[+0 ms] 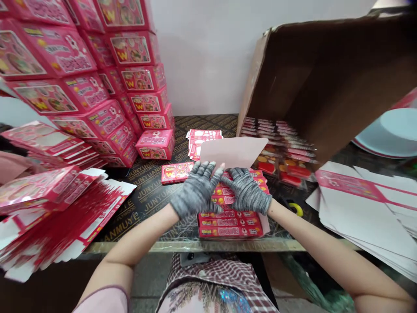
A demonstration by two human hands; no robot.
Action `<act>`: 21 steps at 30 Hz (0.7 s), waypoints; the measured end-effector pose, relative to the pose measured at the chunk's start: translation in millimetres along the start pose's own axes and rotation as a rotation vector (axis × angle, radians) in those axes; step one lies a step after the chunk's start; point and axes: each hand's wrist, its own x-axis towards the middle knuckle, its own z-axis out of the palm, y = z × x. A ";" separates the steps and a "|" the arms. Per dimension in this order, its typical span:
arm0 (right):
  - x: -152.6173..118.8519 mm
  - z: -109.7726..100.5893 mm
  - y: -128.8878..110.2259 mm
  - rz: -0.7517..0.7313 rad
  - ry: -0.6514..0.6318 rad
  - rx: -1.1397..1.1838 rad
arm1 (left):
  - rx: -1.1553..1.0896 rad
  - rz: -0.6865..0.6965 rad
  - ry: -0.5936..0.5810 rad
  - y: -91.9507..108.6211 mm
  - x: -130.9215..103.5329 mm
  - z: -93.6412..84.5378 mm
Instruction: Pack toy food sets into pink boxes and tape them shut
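A pink carton [266, 224] stands at the table's front edge, packed with a row of slim pink boxes [228, 221]. Its pale lid flap [231, 152] is raised at the far side. Over the left part of the row is my left hand [197, 191], in a grey knit glove, slightly blurred, fingers extended. My right hand [247, 191], gloved alike, lies over the right part with its fingers apart. Both hands touch or hover just above the slim boxes; exact contact is hidden. Beside my left hand lies one slim pink box [176, 172].
Closed pink cartons [137, 80] are stacked high at the left. Flattened pink boxes [74, 217] lie in front of them. An open brown cardboard box [252, 82] on its side holds small packets [286, 152]. White-backed carton sheets [368, 208] and yellow tape [296, 209] are at right.
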 end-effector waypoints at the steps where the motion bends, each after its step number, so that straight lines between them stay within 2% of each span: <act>1: 5.0 -3.0 -3.0 -0.002 -0.026 -0.004 | 0.032 -0.025 -0.049 -5.7 8.3 -5.5; 3: 11.9 -8.7 -8.1 -0.022 -0.079 -0.002 | 0.051 -0.054 -0.139 -14.9 19.8 -8.2; 5: 16.0 -9.0 -11.1 -0.055 -0.104 0.011 | 0.031 -0.047 -0.151 -20.0 24.1 -2.6; 8: 22.6 6.5 -10.2 -0.033 -0.137 0.041 | 0.026 -0.034 -0.171 -25.8 27.2 11.8; 11: 27.6 28.0 3.2 0.028 -0.201 0.106 | 0.024 -0.058 -0.304 -36.5 32.3 21.9; 13: 23.5 36.1 21.0 0.001 -0.174 0.215 | -0.011 -0.051 -0.266 -43.4 31.9 24.9; 15: 13.5 40.1 41.1 -0.012 -0.051 0.317 | -0.044 -0.045 -0.112 -44.8 27.1 28.8; 17: 4.0 46.0 54.6 0.045 0.093 0.321 | -0.042 -0.080 0.010 -38.5 22.7 37.8; 19: 1.2 57.3 54.7 0.137 0.102 0.244 | -0.020 -0.147 -0.017 -27.6 23.6 52.3; 21: 4.7 70.1 44.0 0.181 -0.028 0.186 | -0.010 -0.188 -0.120 -19.3 28.8 67.1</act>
